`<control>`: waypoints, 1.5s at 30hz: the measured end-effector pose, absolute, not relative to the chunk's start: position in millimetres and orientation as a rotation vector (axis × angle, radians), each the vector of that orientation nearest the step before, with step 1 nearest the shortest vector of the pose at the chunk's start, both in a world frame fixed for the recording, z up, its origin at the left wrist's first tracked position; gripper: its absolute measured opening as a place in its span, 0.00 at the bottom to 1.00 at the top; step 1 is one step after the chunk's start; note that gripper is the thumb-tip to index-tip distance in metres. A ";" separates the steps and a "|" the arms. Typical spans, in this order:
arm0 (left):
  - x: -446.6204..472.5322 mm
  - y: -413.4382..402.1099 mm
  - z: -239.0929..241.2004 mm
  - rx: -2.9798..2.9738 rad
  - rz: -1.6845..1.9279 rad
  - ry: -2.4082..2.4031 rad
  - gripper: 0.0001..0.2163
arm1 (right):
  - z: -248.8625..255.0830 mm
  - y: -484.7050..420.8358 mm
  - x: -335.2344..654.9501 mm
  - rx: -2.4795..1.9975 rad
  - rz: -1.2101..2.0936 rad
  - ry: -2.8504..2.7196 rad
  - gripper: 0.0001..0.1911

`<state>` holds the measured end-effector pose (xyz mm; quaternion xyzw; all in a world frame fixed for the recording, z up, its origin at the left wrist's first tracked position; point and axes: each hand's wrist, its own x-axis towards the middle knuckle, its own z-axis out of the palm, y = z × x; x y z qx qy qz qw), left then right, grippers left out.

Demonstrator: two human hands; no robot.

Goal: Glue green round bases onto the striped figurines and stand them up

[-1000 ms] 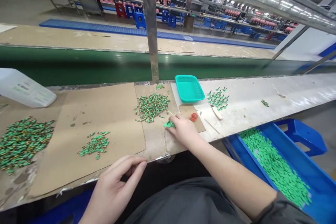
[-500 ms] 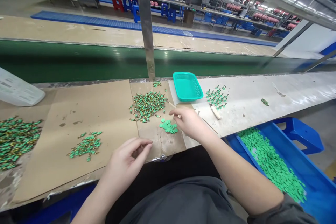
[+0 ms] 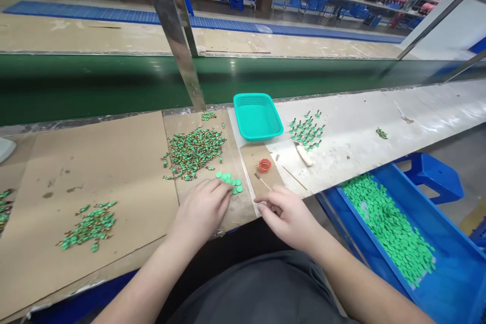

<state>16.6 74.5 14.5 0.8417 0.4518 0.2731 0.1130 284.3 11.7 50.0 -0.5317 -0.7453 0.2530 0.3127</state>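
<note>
My left hand (image 3: 205,207) reaches to a small group of flat green discs (image 3: 227,177), its fingers closed on a disc at the near edge. My right hand (image 3: 286,215) hovers at the table's front edge with thumb and fingers drawn together; what they hold, if anything, I cannot make out. A small brush (image 3: 261,180) lies just beyond it, its handle end partly hidden by the hand. Behind the brush stands a small red cup (image 3: 265,165) on a piece of cardboard. Left of the discs is a heap of small green-and-brown pieces (image 3: 195,151).
A turquoise basket (image 3: 258,117) stands at the back. Right of it, several green discs with upright pieces (image 3: 307,131) stand near a whitish-handled tool (image 3: 304,155) and a thin stick (image 3: 295,177). A blue bin (image 3: 451,263) of green discs is at right; another small heap (image 3: 89,226) lies left.
My left hand has moved forward and right onto the discs. My right hand has drawn back toward the front edge, uncovering the red cup and brush. The view has shifted right.
</note>
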 end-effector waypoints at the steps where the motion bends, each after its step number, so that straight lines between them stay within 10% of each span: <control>1: 15.1 76.3 14.5 2.466 0.805 1.325 0.12 | 43.9 12.5 281.3 -1.428 0.662 -1.978 0.10; 45: 37.4 77.4 33.3 2.643 0.569 1.397 0.11 | 44.9 12.3 291.0 -1.471 0.693 -1.853 0.08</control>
